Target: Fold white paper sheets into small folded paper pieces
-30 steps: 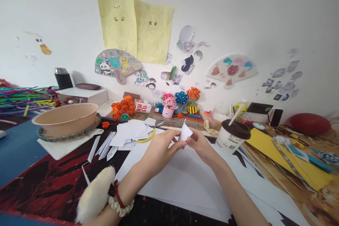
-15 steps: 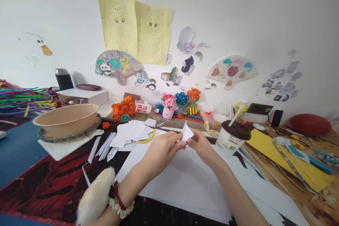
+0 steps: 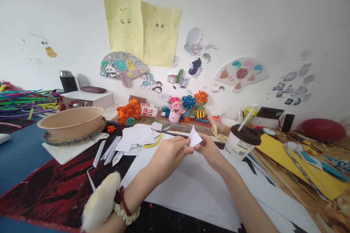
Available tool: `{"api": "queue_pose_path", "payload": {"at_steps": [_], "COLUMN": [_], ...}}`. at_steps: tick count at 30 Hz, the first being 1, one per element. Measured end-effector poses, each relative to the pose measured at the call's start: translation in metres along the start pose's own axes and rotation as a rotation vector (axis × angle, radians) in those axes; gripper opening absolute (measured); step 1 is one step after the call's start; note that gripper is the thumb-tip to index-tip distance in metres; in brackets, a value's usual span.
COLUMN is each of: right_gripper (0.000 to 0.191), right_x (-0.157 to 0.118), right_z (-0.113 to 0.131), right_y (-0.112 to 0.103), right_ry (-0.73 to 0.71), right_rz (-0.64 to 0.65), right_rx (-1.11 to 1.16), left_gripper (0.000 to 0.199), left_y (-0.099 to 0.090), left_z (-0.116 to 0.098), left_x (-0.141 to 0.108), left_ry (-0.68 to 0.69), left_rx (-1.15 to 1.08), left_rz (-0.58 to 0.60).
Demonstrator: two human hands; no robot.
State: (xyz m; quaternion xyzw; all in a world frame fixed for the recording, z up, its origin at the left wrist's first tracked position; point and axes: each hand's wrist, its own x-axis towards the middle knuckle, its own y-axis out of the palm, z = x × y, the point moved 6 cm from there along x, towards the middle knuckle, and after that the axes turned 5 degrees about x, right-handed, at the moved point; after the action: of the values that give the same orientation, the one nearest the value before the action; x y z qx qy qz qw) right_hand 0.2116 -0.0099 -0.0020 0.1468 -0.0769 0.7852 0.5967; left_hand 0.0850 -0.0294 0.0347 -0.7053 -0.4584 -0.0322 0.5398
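Note:
A small folded piece of white paper (image 3: 195, 138) with a pointed top is held up between both hands. My left hand (image 3: 173, 153) pinches its left and lower edge. On the other side, my right hand (image 3: 209, 150) grips its lower right corner. Below the hands lie large white sheets (image 3: 183, 185). To the left is a pile of small white paper pieces (image 3: 136, 135), with yellow-handled scissors (image 3: 153, 143) partly under it. Folded white strips (image 3: 111, 151) lie beside the pile.
A lidded cup with a straw (image 3: 242, 140) stands close to my right hand. At the left is a beige basin (image 3: 71, 120). Behind are orange pipe-cleaner flowers (image 3: 128, 111) and small flower pots (image 3: 200, 112). Yellow sheets (image 3: 306, 164) and sticks lie at the right.
The whole view has shifted slightly, so things appear a little further right. Both hands keep hold of the small paper, with almost the same grip.

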Motion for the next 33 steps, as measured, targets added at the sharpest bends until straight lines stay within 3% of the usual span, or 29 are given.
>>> {"api": "queue_pose_path", "payload": {"at_steps": [5, 15, 26, 33], "right_gripper": [0.051, 0.066, 0.034, 0.028], "right_x": [0.001, -0.002, -0.003, -0.001], "right_z": [-0.003, 0.007, 0.001, 0.005], "right_y": [-0.003, 0.006, 0.003, 0.007], "right_ry": [-0.015, 0.008, 0.086, 0.076], "right_rz": [-0.015, 0.058, 0.04, 0.056], "right_rx": [-0.02, 0.109, 0.333, 0.364], "left_gripper": [0.026, 0.025, 0.028, 0.031], "left_y": [0.001, -0.002, -0.003, -0.004], "left_z": [-0.002, -0.001, -0.001, 0.001], "left_x": [0.0, -0.005, -0.005, -0.004], "left_ry": [0.016, 0.053, 0.077, 0.034], "left_rx": [0.013, 0.023, 0.038, 0.003], "left_rz": [0.016, -0.196, -0.225, -0.209]}}
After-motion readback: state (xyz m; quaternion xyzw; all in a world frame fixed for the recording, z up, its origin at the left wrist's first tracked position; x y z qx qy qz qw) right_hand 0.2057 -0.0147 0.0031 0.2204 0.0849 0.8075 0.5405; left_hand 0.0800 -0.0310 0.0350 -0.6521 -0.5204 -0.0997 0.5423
